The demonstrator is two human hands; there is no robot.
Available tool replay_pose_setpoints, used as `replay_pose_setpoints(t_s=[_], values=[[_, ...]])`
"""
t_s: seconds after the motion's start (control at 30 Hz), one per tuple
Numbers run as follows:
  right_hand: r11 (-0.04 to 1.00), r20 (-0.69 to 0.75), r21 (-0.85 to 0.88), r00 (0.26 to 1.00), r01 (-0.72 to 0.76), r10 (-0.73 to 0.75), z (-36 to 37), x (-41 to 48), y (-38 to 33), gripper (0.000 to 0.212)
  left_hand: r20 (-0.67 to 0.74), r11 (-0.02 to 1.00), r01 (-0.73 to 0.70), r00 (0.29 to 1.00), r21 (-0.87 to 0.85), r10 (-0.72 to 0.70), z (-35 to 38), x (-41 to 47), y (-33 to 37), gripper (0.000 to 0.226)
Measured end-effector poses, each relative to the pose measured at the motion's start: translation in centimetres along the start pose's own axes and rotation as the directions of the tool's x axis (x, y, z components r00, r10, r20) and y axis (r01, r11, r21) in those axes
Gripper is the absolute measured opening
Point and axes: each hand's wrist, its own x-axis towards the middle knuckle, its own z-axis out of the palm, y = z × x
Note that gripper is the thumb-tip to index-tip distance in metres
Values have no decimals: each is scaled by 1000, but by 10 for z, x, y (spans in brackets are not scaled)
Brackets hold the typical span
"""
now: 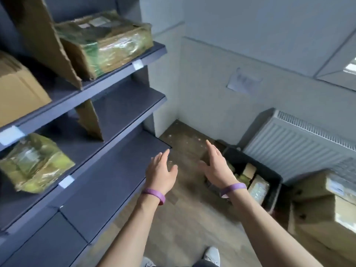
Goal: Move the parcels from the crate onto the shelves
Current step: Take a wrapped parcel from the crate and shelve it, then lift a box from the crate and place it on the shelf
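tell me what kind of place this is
Probably a small parcel storeroom: grey shelves with label tags hold wrapped parcels, a black crate of more parcels sits on the floor, and cardboard boxes are stacked beside the radiator.

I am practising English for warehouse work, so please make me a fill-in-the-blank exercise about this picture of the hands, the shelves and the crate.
1. The left hand and the right hand both hold ____.
2. Each wrist wears a ____ band.
3. The black crate stands on the floor next to a white ____.
Missing words: nothing; purple; radiator.
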Motion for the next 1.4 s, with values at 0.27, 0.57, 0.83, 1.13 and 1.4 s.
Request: replay_pose_setpoints(t_s=[0.27,0.57,0.83,1.13,1.4], values=[[961,-145,86,951,-263,273,-105,-62,167,71,247,986,-150,961,77,126,152,-10,133,56],[891,-252,196,857,-410,450,-174,-85,273,68,435,934,-338,863,116,258,248,8,238,58],[819,-244,229,784,-526,571,-198,-47,334,68,563,906,-412,773,97,292,324,69,278,57],[689,-107,239,687,-684,719,-210,34,408,66,700,893,-429,678,133,222,417,166,300,57],[594,25,309,631,-743,776,-180,106,502,61,768,838,-490,624,240,144,519,217,273,56]])
